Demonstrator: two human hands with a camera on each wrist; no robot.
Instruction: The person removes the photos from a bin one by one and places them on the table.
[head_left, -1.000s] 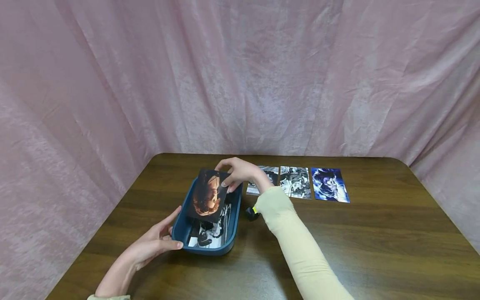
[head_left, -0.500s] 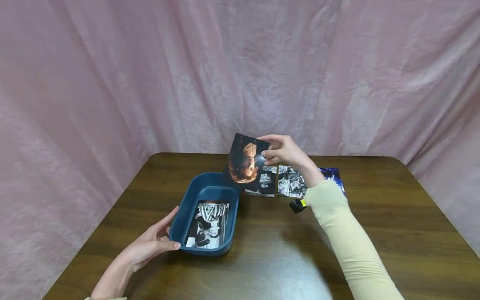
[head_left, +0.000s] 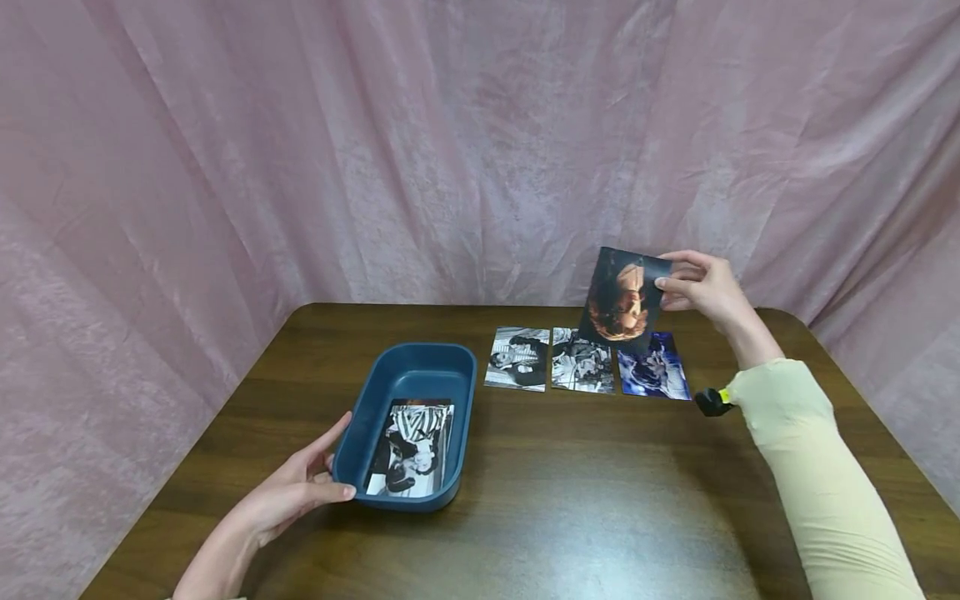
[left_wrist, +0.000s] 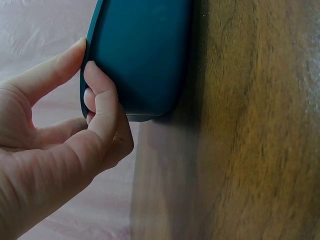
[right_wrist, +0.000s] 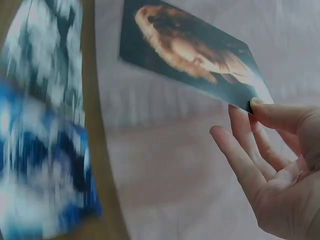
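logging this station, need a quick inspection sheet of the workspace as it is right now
surface: dark wooden table, bare toward the near edge
job's things: orange-toned photo held in the air; blue tray with one black-and-white photo inside
clutter: three photos in a row on the table
grippers: right hand pinches the orange-toned photo by its edge; left hand touches the tray's near corner
cables: nothing seen
surroundings: pink cloth backdrop

Left hand (head_left: pixel 300 492) low, fingers extended, right hand (head_left: pixel 701 287) raised, fingertip pinch grip
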